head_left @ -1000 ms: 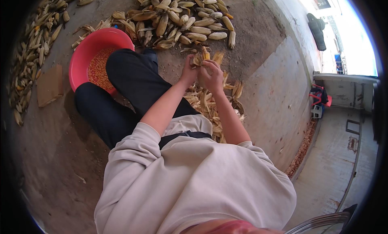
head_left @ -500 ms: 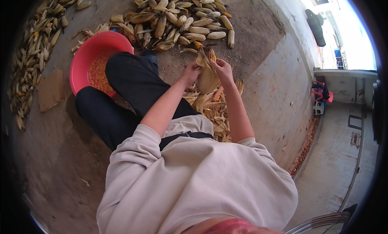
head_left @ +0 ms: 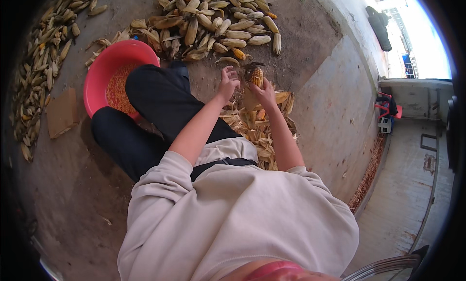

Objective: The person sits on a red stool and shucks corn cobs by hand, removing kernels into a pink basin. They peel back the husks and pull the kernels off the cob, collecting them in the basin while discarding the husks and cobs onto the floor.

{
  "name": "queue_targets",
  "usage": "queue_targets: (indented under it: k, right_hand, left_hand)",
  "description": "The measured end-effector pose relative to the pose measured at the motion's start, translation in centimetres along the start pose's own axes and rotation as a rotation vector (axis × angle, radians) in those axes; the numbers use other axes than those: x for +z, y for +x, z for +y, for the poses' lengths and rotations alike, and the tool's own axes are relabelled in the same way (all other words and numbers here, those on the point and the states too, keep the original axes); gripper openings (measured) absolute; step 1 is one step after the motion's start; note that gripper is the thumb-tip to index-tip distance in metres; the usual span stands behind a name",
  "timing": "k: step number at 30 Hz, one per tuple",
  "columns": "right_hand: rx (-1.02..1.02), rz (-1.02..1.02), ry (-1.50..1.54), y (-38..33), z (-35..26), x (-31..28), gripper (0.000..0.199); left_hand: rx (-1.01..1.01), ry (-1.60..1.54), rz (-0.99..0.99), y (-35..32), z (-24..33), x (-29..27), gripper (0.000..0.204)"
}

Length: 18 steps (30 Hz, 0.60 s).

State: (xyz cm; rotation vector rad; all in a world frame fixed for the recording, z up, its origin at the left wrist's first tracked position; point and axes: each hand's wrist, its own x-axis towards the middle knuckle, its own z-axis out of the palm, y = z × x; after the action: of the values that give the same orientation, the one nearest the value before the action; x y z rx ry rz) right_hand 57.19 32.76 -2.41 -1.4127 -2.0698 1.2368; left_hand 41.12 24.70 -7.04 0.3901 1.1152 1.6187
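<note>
Concrete floor point(head_left: 315, 86) strewn with unhusked corn cobs point(head_left: 218, 18) | your right hand point(head_left: 264, 92) grips a half-husked corn cob point(head_left: 256, 77), held above the husk pile point(head_left: 257, 130) | your left hand point(head_left: 227, 84) has fingers spread loose, just beside the cob | red basin point(head_left: 104, 67) of kernels sits by your left knee.

beside the glossy red plastic basin point(head_left: 104, 69) the concrete floor point(head_left: 320, 86) looks rough and dusty. the corn cob point(head_left: 256, 77) has bumpy, waxy kernels; the husks point(head_left: 257, 135) look papery, dry and matt. the sweatshirt point(head_left: 233, 222) is soft matt cloth.
</note>
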Motion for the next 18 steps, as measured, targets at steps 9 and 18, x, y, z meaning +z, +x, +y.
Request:
queue_targets:
  k: [9,18]
  right_hand:
    - [-0.246,-0.128,-0.591,-2.7,0.2,-3.2,0.067]
    - [-0.336,-0.136,-0.669,-3.3,1.8,-4.3,0.069]
  left_hand:
    - [0.751,1.362,-0.360,-2.4,1.9,1.0,0.061]
    - [0.633,1.652,-0.271,-1.2,-1.7,1.2,0.005]
